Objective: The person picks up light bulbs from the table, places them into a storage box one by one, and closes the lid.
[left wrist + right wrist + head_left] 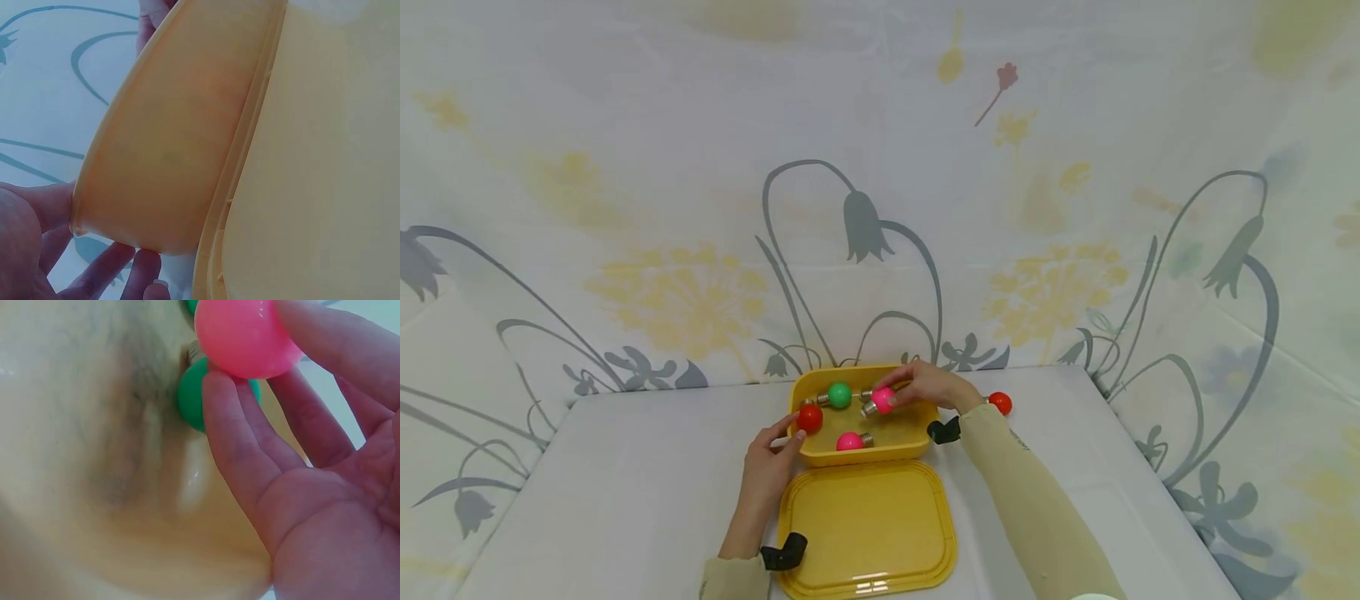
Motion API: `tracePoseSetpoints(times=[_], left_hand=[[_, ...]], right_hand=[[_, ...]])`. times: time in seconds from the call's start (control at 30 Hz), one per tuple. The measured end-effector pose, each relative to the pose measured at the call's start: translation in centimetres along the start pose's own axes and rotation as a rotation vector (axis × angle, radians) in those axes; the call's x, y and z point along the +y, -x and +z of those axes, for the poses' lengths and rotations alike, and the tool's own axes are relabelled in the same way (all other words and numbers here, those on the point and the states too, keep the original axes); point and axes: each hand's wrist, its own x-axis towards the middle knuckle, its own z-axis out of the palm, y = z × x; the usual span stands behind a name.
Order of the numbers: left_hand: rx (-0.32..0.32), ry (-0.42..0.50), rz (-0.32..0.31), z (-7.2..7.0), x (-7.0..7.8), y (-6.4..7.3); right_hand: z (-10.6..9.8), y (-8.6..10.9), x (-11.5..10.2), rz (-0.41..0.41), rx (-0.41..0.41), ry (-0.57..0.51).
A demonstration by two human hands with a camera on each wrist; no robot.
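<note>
A pink light bulb [882, 401] with a metal screw base is pinched between the thumb and fingers of my right hand [928, 385], over the yellow box [868, 456]. In the right wrist view the same pink bulb [247, 337] overlaps a green bulb [191, 395] beneath it. My left hand [767, 462] grips the box's left end, and the left wrist view has its fingers [103, 269] against the outside wall. Inside the box lie a red bulb [810, 419], a green bulb [839, 395] and another pink bulb [850, 442].
A yellow lid [868, 529] lies flat in front of the box. To the right, past my right wrist, a red bulb [1000, 403] rests on the white tabletop [647, 483]. Flower-patterned cloth [865, 108] hangs behind and at the sides.
</note>
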Motion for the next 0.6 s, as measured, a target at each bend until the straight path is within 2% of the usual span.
tracePoseSetpoints(times=[0.6], left_hand=[[-0.011,-0.014,-0.021,0.03,-0.1,-0.29]], right_hand=[[-0.03,0.07,0.09,0.01,-0.012,0.048]])
